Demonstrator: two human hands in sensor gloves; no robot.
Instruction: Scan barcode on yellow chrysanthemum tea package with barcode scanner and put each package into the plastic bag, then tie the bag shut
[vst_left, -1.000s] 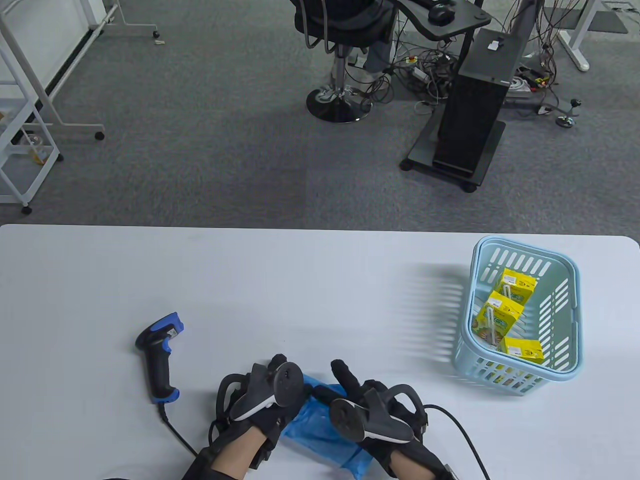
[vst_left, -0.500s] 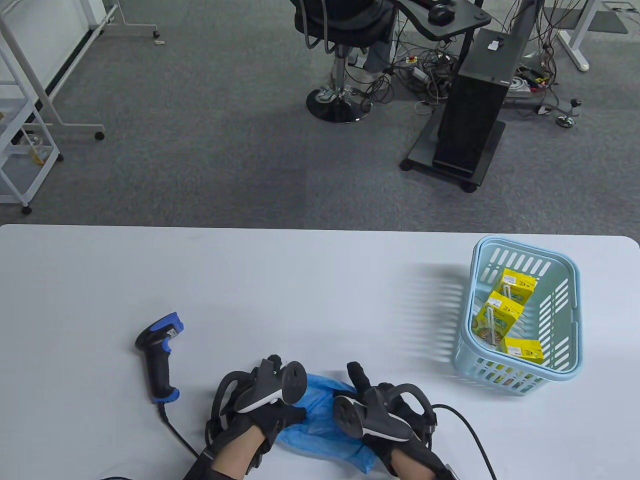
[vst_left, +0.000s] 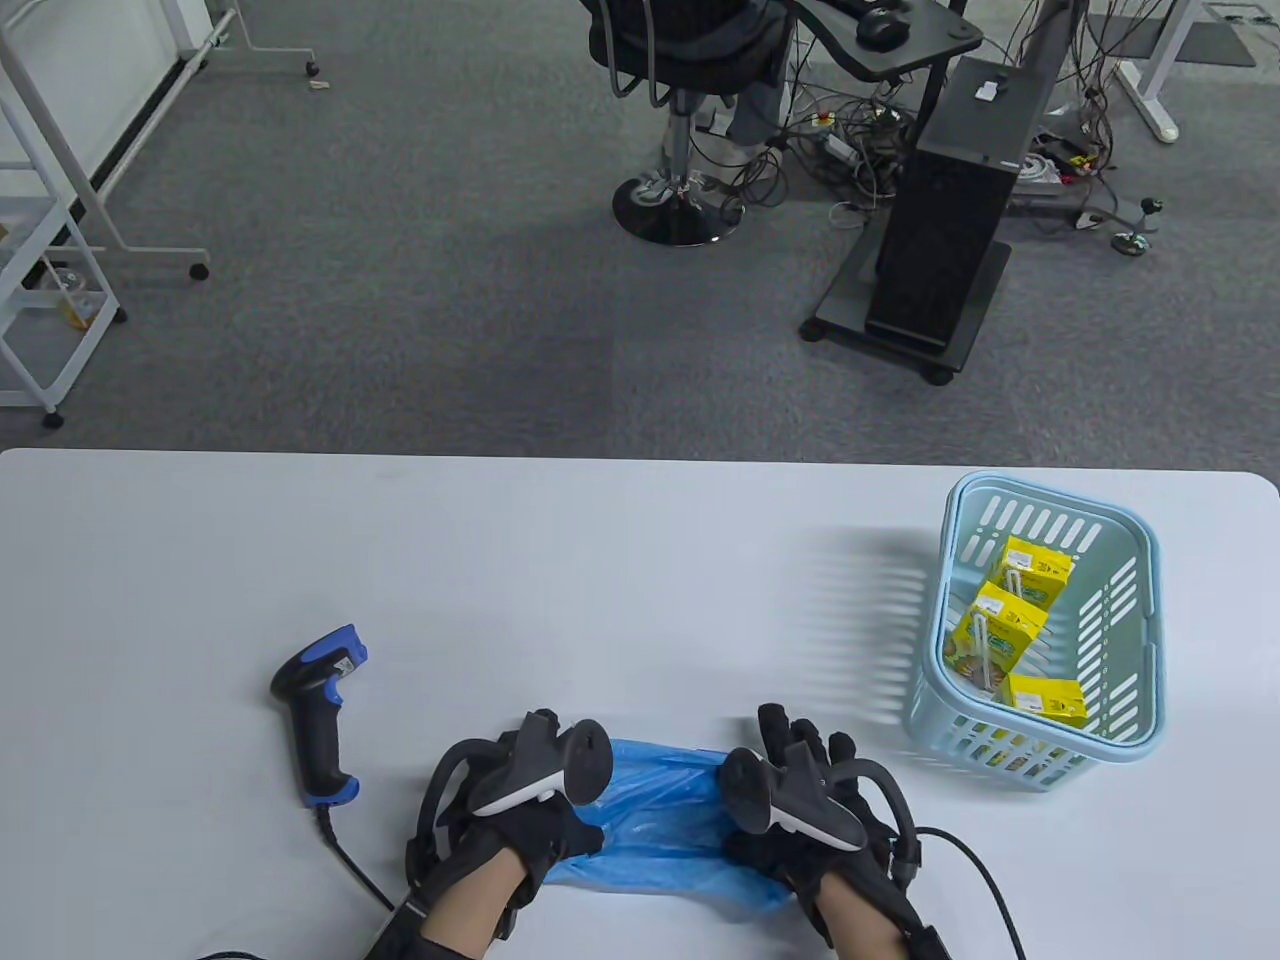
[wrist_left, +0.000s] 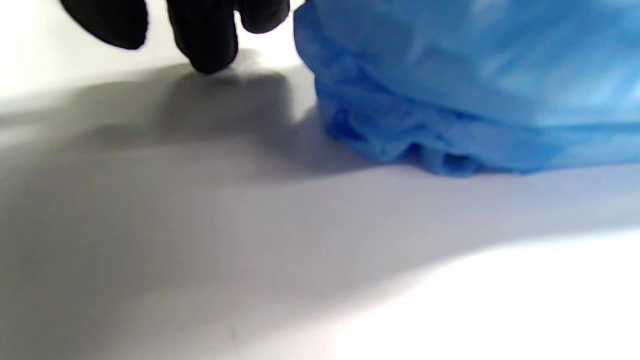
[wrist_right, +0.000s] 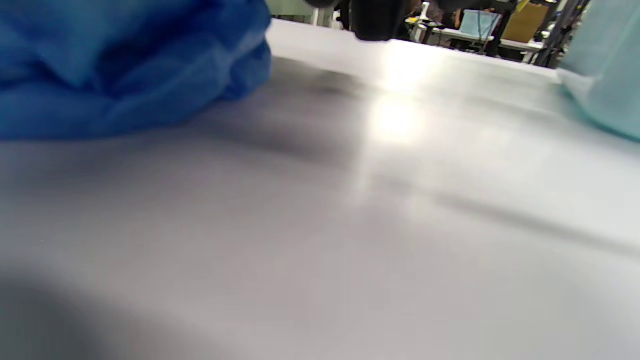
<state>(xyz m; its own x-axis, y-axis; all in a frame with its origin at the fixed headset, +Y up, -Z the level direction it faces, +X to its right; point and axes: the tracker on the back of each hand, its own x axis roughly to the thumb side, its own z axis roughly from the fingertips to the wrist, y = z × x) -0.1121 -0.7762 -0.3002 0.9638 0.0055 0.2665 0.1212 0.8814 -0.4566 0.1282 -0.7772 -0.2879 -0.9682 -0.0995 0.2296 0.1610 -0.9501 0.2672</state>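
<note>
At the near edge of the tabletop (vst_left: 620, 560), about mid-width, one blue plastic bag (vst_left: 655, 825) lies crumpled flat between two gloved hands. Left hand (vst_left: 525, 835) sits on the bag's left end, right hand (vst_left: 810, 840) on its right end; trackers cover both, so from the table view I cannot tell whether the fingers pinch the plastic or just press it. Left wrist view adds: dark fingertips (wrist_left: 205, 42) hang down to the tabletop just beside the bag's folded edge (wrist_left: 450, 100), apart from it there; thumb hidden. Right wrist view: bag bulk (wrist_right: 125, 65) at upper left, one dark fingertip (wrist_right: 372, 22) at the top edge off the bag, and a pale blue basket wall (wrist_right: 605, 70) at the far right; grip not resolvable either.

One barcode scanner (vst_left: 318, 715), black with blue trim, lies left of the hands towards the near edge, cable running off the near edge, untouched. One light blue basket (vst_left: 1050, 745) sits near the right edge, holding three yellow tea packages: (vst_left: 1035, 570), (vst_left: 995, 635), (vst_left: 1045, 700). Print on the packages and the label on the scanner head too small to read. Only the table view shows scanner and packages.
</note>
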